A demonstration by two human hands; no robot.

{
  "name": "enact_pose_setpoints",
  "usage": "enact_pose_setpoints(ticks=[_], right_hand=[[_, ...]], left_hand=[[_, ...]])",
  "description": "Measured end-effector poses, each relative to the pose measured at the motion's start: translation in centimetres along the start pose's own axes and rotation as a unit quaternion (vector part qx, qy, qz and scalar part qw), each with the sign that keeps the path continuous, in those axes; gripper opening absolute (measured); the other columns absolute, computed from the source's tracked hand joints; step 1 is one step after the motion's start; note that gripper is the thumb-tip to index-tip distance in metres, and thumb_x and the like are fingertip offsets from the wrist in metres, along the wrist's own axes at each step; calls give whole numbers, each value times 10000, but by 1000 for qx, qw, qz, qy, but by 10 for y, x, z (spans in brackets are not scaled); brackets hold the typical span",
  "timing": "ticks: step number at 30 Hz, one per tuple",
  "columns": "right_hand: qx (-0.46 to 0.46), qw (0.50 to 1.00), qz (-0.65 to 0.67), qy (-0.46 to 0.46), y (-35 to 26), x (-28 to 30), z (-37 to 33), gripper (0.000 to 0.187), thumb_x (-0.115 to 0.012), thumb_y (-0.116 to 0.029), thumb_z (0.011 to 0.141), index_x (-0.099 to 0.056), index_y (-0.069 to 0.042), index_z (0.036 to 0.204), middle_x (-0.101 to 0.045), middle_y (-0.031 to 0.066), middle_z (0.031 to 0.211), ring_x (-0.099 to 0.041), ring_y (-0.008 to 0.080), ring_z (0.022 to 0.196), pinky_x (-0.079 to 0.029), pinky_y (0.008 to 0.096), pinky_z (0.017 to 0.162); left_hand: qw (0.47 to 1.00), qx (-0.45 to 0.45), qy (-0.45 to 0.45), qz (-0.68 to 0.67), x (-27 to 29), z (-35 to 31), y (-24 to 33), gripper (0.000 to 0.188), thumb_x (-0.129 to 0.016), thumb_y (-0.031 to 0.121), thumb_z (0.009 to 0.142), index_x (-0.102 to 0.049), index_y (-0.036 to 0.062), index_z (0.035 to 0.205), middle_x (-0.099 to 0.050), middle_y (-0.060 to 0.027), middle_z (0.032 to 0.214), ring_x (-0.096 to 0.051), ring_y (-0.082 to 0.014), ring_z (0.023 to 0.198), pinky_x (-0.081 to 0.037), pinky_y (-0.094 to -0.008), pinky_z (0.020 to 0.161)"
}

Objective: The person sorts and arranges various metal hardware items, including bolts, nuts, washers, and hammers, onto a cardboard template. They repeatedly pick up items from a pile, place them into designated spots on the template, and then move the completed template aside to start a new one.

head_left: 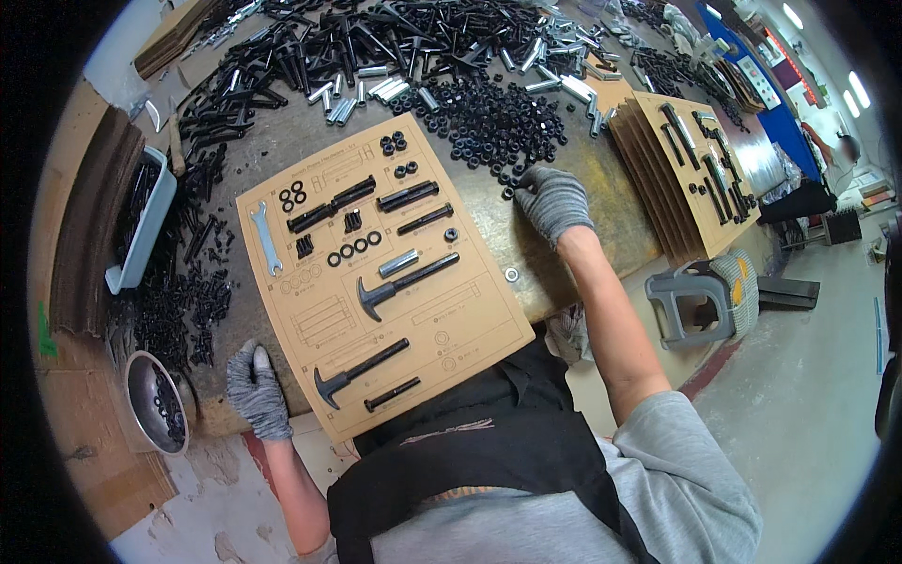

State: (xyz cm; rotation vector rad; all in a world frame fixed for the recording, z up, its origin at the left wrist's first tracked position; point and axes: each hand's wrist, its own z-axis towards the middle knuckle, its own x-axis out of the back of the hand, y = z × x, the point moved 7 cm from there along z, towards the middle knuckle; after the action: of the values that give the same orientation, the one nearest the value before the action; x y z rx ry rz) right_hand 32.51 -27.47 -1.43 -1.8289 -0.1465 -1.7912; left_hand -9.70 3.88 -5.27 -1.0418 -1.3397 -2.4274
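Observation:
My right hand [556, 204], in a grey knit glove, reaches to the near edge of a heap of black nuts [489, 122]. Its fingers are bent together with the tips down among loose nuts; whether one is pinched I cannot make out. My left hand [257, 393], gloved alike, rests at the table's front edge with fingers folded and thumb pressed in, its contents hidden. Between them lies a tan printed card [395, 324], tilted, bearing a silver wrench [266, 240], black T-shaped rods [362, 371], bolts [425, 220], rings [354, 246], nuts [394, 143] and a silver sleeve [398, 262].
Black T-shaped parts and silver sleeves [343, 103] are heaped behind. At left are a pale blue bin [146, 221], small black screws [193, 310] and a metal bowl [155, 404]. Stacked loaded cards [686, 179] and a grey stool [700, 296] are at right.

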Motion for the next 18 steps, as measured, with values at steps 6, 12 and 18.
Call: enact_pose_setpoints(ticks=[6, 12, 18], right_hand=[[26, 999, -2, -43, -12, -6, 8, 287, -691, -321, 768, -686, -84, 929, -674, 175, 892, -644, 345, 853, -505, 422, 772], [28, 988, 146, -37, -10, 2, -25, 201, -693, -211, 775, -698, -32, 866, -691, 150, 793, -676, 252, 741, -524, 358, 700], [218, 922, 234, -217, -114, -4, -145, 203, -673, -229, 814, -663, -51, 911, -657, 148, 835, -649, 297, 772, -527, 368, 731]], left_hand=[[999, -30, -8, 42, 0, 3, 7, 162, -644, 112, 868, -687, 30, 1001, -674, -110, 927, -627, -229, 853, -489, -339, 814], [999, -34, -9, 21, 0, 6, 8, 154, -651, 87, 862, -683, 18, 994, -681, -107, 948, -631, -217, 874, -487, -327, 837], [1000, -5, -2, -22, -1, 1, 6, 146, -646, 63, 868, -680, 6, 998, -675, -98, 949, -621, -184, 872, -481, -302, 843]])
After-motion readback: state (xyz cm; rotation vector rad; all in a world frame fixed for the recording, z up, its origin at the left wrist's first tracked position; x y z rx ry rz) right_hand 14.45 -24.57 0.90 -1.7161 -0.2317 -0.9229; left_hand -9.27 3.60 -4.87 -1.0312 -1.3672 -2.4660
